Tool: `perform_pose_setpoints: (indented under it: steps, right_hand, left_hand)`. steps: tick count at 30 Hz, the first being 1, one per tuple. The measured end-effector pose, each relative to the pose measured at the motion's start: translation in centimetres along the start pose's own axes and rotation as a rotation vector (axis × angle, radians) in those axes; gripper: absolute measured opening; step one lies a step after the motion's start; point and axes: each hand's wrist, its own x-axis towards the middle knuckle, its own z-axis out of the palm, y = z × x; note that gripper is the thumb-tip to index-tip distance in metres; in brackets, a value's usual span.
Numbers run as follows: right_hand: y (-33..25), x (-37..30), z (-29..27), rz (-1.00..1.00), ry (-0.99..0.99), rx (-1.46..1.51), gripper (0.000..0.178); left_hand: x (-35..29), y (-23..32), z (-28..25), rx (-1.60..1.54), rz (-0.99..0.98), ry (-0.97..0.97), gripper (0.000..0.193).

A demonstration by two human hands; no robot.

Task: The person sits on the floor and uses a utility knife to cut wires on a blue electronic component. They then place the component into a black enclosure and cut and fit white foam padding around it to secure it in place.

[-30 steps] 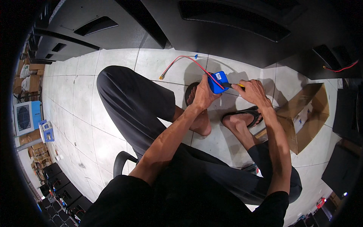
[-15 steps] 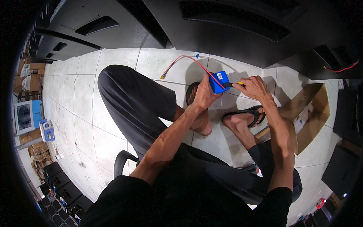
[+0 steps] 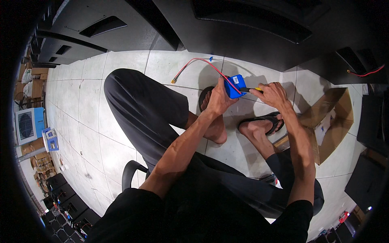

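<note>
My left hand (image 3: pixel 219 98) is closed around the left side of a blue wrapped battery pack (image 3: pixel 234 86) with a small white label. A red lead (image 3: pixel 197 59), with a dark wire alongside it, arcs from the pack to a yellow connector (image 3: pixel 173 81). In my right hand (image 3: pixel 274 95) is a utility knife (image 3: pixel 247 90) with black and yellow parts. Its tip meets the pack's right side, close to where the red lead ends. Whether the tip has gone into the wrap is too small to see.
An open cardboard box (image 3: pixel 334 129) stands on the tiled floor to the right. Black cabinets (image 3: pixel 243 44) line the far side. A blue scrap (image 3: pixel 211 59) lies beyond the lead. My sandalled feet (image 3: pixel 263 123) are just below the pack. Another red wire (image 3: pixel 366 75) hangs at far right.
The battery pack and both hands have shifted very slightly away from me. Both grips look the same, and the knife tip stays at the pack's right side.
</note>
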Motion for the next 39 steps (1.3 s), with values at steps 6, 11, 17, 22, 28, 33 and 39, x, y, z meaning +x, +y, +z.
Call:
perform_pose_setpoints:
  steps: [6, 11, 17, 22, 28, 33, 39]
  right_hand:
    - [-1.1, -1.4, 0.1, 0.056, 0.03, 0.008, 0.061]
    - [-2.2, -2.9, 1.5, 0.183, 0.098, 0.044, 0.061]
    - [-5.2, -4.6, 2.8, 0.397, 0.138, 0.116, 0.06]
    - [-7.1, -5.3, 4.1, 0.55, 0.138, 0.265, 0.064]
    - [-8.5, -5.7, 3.7, 0.628, 0.097, 0.322, 0.067]
    - [-9.6, -5.4, 3.1, 0.679, 0.102, 0.397, 0.068]
    - [-10.7, -4.9, 4.3, 0.766, 0.183, 0.428, 0.071]
  left_hand:
    - [0.1, 0.0, 0.2, 0.023, -0.042, 0.017, 0.076]
    - [0.1, 0.1, 0.1, 0.007, -0.068, -0.016, 0.072]
    - [0.0, -0.2, 1.5, 0.007, -0.062, 0.076, 0.073]
    - [-0.6, 0.7, 2.0, 0.071, -0.036, 0.123, 0.075]
    - [-0.6, 0.3, 2.1, 0.138, 0.031, 0.149, 0.082]
    - [-0.6, 0.5, 2.5, 0.129, 0.008, 0.169, 0.082]
    - [-0.6, 0.6, 2.5, 0.283, 0.119, 0.195, 0.103]
